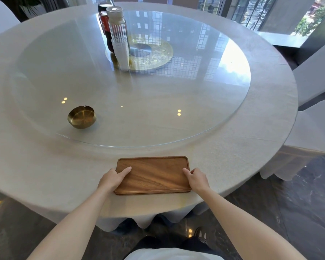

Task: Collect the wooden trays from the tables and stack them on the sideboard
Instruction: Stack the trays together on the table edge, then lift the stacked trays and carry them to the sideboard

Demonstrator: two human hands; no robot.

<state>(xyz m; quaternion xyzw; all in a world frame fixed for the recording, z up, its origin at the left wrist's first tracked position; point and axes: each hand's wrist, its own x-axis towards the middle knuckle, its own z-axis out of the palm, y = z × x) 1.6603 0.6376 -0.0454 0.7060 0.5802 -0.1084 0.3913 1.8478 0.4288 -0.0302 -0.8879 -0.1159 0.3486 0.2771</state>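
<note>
A rectangular wooden tray [154, 175] with a low raised rim lies flat near the front edge of a round table covered in a white cloth [251, 147]. My left hand [113, 178] grips the tray's left short edge, thumb lying on its top surface. My right hand [197, 178] holds the right short edge the same way, thumb on the rim. The tray holds nothing. No sideboard is in view.
A large glass turntable [214, 102] covers the table's middle. On it stand a brass ashtray [81, 117] at the left and, further back, a clear jar of toothpicks [120, 40] and a dark bottle [104, 23]. White-covered chairs [315, 76] stand to the right.
</note>
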